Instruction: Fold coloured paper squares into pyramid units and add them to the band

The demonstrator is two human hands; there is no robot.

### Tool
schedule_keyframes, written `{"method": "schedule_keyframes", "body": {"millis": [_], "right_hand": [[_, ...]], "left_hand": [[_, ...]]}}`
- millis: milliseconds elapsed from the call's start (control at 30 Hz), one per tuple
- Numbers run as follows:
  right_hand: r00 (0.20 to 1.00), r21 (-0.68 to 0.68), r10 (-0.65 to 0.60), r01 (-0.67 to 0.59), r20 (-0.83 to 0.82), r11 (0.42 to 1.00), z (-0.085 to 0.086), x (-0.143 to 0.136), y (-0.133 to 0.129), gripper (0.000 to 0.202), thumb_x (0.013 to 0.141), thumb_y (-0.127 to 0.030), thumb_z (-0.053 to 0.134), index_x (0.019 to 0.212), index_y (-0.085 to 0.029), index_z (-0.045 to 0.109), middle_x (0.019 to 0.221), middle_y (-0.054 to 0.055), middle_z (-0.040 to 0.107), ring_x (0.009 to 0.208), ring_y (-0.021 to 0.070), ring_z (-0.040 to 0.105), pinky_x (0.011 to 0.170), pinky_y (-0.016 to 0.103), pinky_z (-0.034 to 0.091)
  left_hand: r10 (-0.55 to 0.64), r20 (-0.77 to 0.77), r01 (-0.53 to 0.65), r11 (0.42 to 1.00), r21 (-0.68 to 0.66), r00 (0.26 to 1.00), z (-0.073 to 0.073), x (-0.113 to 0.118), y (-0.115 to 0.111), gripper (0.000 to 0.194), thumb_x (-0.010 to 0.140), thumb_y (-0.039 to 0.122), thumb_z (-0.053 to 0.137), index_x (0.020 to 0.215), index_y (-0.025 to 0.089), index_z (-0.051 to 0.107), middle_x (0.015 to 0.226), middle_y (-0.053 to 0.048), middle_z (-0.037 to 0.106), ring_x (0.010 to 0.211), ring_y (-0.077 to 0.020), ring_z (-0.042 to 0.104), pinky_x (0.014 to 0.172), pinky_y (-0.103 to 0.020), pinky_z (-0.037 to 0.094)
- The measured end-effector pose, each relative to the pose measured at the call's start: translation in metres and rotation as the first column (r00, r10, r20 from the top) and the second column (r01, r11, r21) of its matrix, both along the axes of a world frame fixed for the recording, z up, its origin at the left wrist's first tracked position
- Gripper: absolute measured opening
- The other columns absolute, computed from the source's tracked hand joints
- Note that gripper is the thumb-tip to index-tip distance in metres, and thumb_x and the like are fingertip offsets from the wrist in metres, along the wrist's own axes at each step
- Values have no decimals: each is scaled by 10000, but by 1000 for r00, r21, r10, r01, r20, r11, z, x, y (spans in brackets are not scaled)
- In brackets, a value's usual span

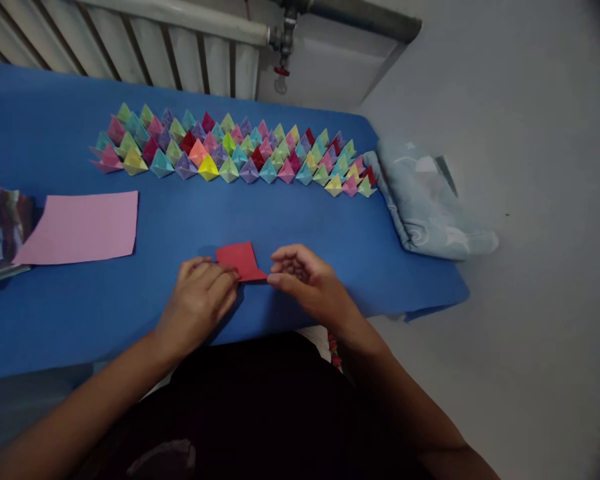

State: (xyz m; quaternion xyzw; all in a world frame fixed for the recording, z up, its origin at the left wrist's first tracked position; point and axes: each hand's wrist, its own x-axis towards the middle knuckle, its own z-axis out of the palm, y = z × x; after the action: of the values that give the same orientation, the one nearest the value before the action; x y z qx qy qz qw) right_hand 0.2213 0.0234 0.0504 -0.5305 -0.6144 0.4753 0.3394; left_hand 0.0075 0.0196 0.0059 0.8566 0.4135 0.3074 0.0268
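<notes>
A small folded piece of red paper lies on the blue-covered table in front of me, with a narrow pointed corner reaching to the right. My left hand holds its lower left part, fingers curled and pressing it against the table. Beside that pointed corner is my right hand, its thumb and fingers curved with a gap between them. The thumb tip is close to the corner; whether it touches cannot be made out. The underside of the red paper is hidden.
Rows of folded paper pieces in many colours stand along the back of the blue table. Pink paper and a shiny packet lie at left. Folded pale-blue fabric rests by the right wall. A radiator is behind.
</notes>
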Motion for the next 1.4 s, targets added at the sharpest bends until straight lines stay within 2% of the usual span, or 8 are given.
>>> {"method": "schedule_keyframes", "body": {"millis": [133, 333, 400, 500, 600, 900, 1200, 1400], "right_hand": [[995, 261, 90, -101, 54, 960, 13, -6, -1, 466, 784, -322, 750, 1215, -254, 588, 1239, 59, 645, 1179, 231, 583, 1000, 396, 446], [981, -7, 132, -134, -141, 991, 13, -21, 12, 358, 825, -247, 634, 1178, -242, 574, 752, -62, 621, 644, 100, 586, 611, 229, 462], [984, -110, 146, -157, -105, 981, 6, -24, 21, 338, 802, -229, 631, 1136, -240, 579, 648, -92, 545, 543, 81, 511, 517, 206, 393], [981, -175, 184, -173, 53, 969, -10, -28, 34, 336, 783, -180, 617, 1113, -234, 583, 609, -95, 516, 518, 80, 482, 488, 203, 343], [945, -144, 226, -195, 236, 970, -21, -35, 44, 335, 791, -181, 613, 1120, -238, 593, 618, -81, 532, 543, 96, 493, 518, 220, 348], [877, 38, 166, -205, 451, 978, -17, -14, 21, 458, 755, -75, 585, 1198, -193, 598, 1087, 65, 657, 959, 185, 607, 834, 313, 463], [989, -226, -25, 58, 147, 972, -22, 5, -1, 349, 738, -96, 613, 1063, -221, 639, 983, 1, 611, 652, 80, 527, 602, 232, 464], [985, -90, 12, 3, 172, 996, -22, 11, -5, 188, 775, -69, 563, 868, -205, 654, 886, -8, 607, 724, 104, 567, 658, 243, 465]], "left_hand": [[85, 284, 50, 898, -437, 955, 34, -4, -2, 153, 924, 312, 554, 937, 228, 682, 914, -5, 733, 862, -181, 668, 830, -337, 483], [283, 374, 169, 550, -818, 883, 45, -6, -2, 297, 874, 479, 558, 774, 220, 662, 695, 18, 657, 621, -140, 589, 570, -258, 469], [292, 335, 90, 619, -780, 896, 35, -9, -1, 270, 878, 465, 558, 818, 228, 674, 756, -6, 687, 682, -166, 623, 611, -287, 498], [241, 266, -77, 858, -508, 933, 20, -12, -1, 180, 903, 358, 554, 944, 237, 681, 914, -39, 717, 856, -204, 663, 768, -351, 527], [26, 144, 9, 971, -239, 989, 7, -9, -1, 200, 962, 234, 464, 996, 222, 661, 980, -41, 726, 934, -199, 665, 828, -363, 503], [-167, -75, 165, 986, -36, 983, -14, -5, 5, 201, 1008, 188, 440, 1014, 185, 641, 1013, -36, 755, 892, -169, 681, 861, -375, 442], [-203, -212, 199, 979, -40, 956, -2, -5, -6, 185, 949, 226, 532, 1087, 171, 642, 1117, -99, 719, 1012, -245, 675, 989, -469, 406], [-117, -285, 152, 983, 105, 951, -6, 3, -11, 123, 948, 190, 546, 991, 173, 659, 1038, -95, 732, 936, -239, 691, 929, -450, 463]]}}
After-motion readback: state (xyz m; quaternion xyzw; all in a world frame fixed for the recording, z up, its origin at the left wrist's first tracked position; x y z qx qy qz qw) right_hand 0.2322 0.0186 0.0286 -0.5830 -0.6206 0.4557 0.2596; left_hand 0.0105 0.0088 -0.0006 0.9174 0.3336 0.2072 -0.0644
